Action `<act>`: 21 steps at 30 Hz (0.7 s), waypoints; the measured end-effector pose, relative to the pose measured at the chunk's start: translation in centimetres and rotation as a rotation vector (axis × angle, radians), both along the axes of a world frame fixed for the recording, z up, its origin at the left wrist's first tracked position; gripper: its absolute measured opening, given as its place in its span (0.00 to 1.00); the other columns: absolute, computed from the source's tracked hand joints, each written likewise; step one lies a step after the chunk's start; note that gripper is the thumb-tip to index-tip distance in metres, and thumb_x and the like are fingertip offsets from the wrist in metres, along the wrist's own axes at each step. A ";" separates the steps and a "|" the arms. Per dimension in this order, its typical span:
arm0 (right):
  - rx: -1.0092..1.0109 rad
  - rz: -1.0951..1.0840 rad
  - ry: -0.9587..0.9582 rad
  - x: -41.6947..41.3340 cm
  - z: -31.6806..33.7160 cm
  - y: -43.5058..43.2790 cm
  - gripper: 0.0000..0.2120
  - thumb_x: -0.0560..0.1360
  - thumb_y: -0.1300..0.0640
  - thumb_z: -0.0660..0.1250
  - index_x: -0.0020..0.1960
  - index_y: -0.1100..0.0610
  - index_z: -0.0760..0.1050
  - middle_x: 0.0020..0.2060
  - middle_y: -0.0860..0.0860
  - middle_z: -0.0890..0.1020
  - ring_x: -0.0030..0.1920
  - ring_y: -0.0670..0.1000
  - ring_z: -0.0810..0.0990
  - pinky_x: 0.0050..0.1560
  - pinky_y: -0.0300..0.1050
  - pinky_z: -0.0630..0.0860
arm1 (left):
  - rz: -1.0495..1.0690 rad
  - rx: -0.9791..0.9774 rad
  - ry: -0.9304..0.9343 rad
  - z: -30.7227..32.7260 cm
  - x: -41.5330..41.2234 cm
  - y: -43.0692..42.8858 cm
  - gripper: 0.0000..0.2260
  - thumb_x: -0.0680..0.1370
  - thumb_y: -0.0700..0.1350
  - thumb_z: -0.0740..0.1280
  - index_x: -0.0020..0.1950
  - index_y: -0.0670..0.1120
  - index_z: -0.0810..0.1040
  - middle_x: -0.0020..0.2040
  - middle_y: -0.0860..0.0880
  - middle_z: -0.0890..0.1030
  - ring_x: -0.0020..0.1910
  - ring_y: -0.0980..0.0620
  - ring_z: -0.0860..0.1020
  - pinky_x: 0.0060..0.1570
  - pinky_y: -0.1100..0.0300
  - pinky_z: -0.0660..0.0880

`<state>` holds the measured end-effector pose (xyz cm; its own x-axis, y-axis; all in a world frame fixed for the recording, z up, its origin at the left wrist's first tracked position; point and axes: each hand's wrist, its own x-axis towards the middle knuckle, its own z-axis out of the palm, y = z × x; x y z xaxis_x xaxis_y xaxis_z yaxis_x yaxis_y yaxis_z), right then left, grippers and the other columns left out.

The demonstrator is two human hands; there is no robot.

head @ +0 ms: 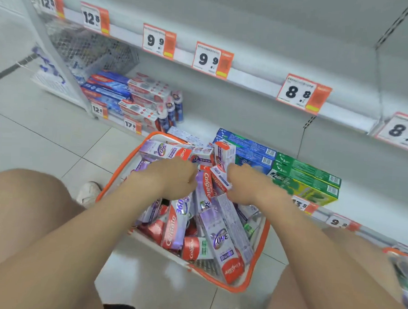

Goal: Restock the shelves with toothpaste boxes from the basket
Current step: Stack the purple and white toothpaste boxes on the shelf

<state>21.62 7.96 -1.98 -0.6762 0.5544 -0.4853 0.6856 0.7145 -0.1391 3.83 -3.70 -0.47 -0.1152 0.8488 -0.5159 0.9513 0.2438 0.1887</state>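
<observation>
1. The left hand (176, 176) and right hand (244, 182) were both down in the basket (254, 275), knuckles up. Their fingers were curled down out of sight among the boxes (222, 238), so whether either hand gripped a box could not be told.
2. Between the two hands a 360 box (219, 177) lay tilted, touching the right hand's inner edge. Just beyond it an upright box (224, 153) stood on end.
3. Under the hands and nearer than them, the orange-rimmed basket held a loose heap of purple-and-red Colgate boxes, lying crossed at all angles.
4. Just beyond the hands ran the bottom shelf (195, 125). Blue boxes (248, 148) were stacked flat straight ahead of the right hand, with green boxes (308, 176) to its right.
5. Well to the left, beyond the left hand, red and blue boxes (121, 91) sat stacked on the shelf, with a wire bin (90, 46) above them
</observation>
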 end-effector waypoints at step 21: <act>0.126 -0.065 0.096 -13.8 -1.0 0.4 0.15 0.80 0.58 0.62 0.66 0.57 0.72 0.56 0.59 0.79 0.54 0.63 0.81 0.42 0.50 0.70 | -0.199 0.001 0.236 -4.7 -13.8 6.4 0.16 0.85 0.50 0.60 0.68 0.42 0.71 0.65 0.41 0.75 0.62 0.38 0.77 0.47 0.49 0.71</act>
